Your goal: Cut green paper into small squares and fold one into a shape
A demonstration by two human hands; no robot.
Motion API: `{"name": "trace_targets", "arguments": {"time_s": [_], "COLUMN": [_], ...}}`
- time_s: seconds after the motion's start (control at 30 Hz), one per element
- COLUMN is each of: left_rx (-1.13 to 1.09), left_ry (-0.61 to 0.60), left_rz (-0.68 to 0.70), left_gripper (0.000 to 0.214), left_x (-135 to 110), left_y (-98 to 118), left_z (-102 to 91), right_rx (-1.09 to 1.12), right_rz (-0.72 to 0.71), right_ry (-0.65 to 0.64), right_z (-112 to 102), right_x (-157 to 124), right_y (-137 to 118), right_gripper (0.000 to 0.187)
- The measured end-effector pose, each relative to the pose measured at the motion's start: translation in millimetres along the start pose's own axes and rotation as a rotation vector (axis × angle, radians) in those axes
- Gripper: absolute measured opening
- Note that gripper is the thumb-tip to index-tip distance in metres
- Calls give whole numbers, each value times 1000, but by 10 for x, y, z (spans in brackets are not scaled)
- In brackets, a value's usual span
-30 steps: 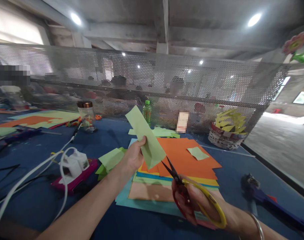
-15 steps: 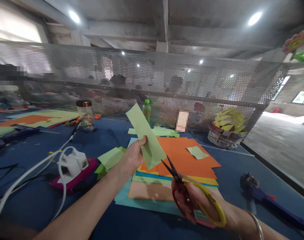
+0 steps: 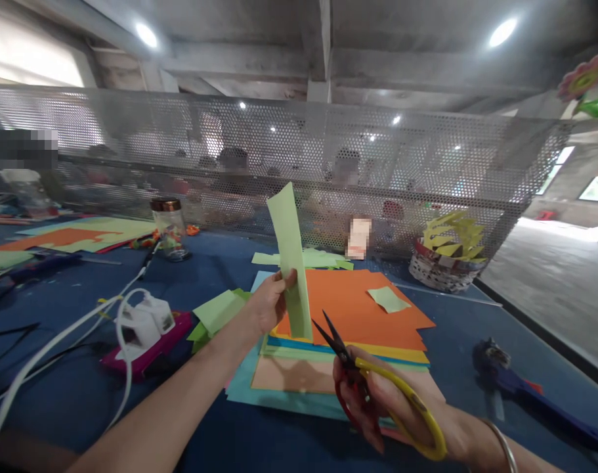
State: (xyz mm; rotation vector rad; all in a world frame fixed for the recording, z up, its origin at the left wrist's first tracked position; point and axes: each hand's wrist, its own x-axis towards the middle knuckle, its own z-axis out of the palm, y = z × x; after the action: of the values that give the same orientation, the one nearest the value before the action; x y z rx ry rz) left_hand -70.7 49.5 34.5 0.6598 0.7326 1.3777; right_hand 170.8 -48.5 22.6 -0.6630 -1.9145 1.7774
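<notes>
My left hand (image 3: 270, 304) pinches a folded strip of light green paper (image 3: 291, 256) and holds it nearly upright above the table. My right hand (image 3: 377, 397) grips scissors (image 3: 377, 381) with yellow and red handles; their dark blades are open and point up at the strip's lower edge, just short of it. Below both hands lies a stack of coloured paper sheets (image 3: 358, 309) with an orange sheet on top and a small green scrap (image 3: 388, 299) on it.
The table has a blue cloth (image 3: 205, 263). A glue gun on a pink stand (image 3: 144, 332) with white cables sits at left, green scraps (image 3: 217, 312) beside it. A jar (image 3: 169, 228), a woven basket with yellow paper (image 3: 446, 259), a blue tool (image 3: 520, 387) and a perforated metal screen (image 3: 279, 164) with people behind surround the area.
My left hand has turned the green strip from a leftward tilt to nearly upright. The scissors have shifted slightly left and down, blades still open.
</notes>
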Motion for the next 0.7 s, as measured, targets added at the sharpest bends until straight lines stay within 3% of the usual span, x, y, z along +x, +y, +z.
{"name": "trace_targets", "arguments": {"time_s": [0.7], "left_rx": [48], "left_ry": [-20], "left_rz": [42], "left_gripper": [15], "left_x": [1], "left_y": [27], "left_z": [-15], "right_rx": [18], "right_rz": [33], "right_ry": [-61], "right_z": [5], "right_x": [-2], "right_y": [-89], "right_gripper": [51]}}
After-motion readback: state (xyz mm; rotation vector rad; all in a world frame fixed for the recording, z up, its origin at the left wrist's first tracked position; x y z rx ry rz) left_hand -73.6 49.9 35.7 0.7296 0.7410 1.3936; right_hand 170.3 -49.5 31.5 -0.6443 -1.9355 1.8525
